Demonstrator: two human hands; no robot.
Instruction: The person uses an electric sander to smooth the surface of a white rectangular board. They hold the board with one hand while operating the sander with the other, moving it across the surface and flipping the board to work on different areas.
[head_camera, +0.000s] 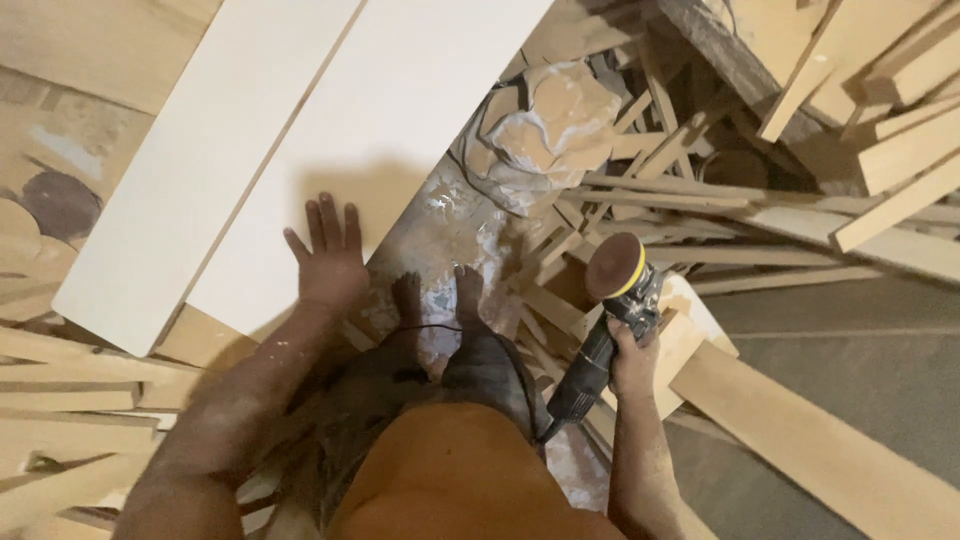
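Observation:
My left hand (330, 258) lies flat with fingers spread on the near end of a wide pale board (400, 110). A second pale board (200, 160) lies alongside it to the left. My right hand (634, 358) grips the dark body of a handheld power sander (608, 320), held up at my right side with its round brown sanding disc (614, 265) facing upward, clear of the boards. The sander's black cord (440, 330) runs across my lap. My bare feet (436, 295) show between the two hands.
A heap of thin wood strips and offcuts (640, 190) lies ahead on the right, with a crumpled dusty bag (550, 115) among them. A long plank (820, 440) runs off to the lower right. More planks (60, 400) are stacked at left. Thick timbers (890, 120) are at top right.

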